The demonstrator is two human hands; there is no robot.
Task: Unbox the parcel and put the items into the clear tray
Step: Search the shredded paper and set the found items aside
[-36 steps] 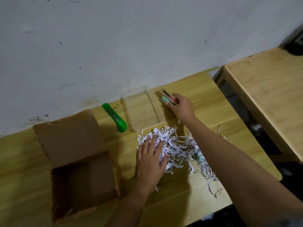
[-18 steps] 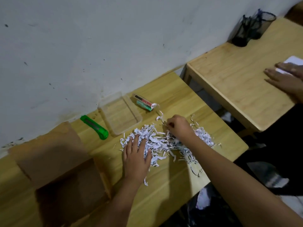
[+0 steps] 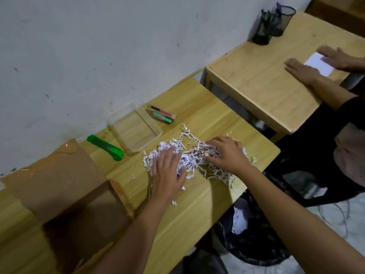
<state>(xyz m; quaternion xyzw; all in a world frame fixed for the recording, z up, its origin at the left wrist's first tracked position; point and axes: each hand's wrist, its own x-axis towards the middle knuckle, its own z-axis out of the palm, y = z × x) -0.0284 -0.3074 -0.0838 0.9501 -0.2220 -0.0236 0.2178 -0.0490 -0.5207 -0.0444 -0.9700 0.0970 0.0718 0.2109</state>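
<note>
The small items, held by the right hand a second ago, now lie on the counter just beside the clear tray, not inside. Both hands, left hand included, are spread flat in shredded paper, gripping nothing discernible; the tray is judged unfilled.

A scuffed, speckled white plaster wall backs a light wooden bench. A second light wooden table stands just beside it, carrying two black mesh pen holders. Pale floor shows below, dimly lit.
</note>
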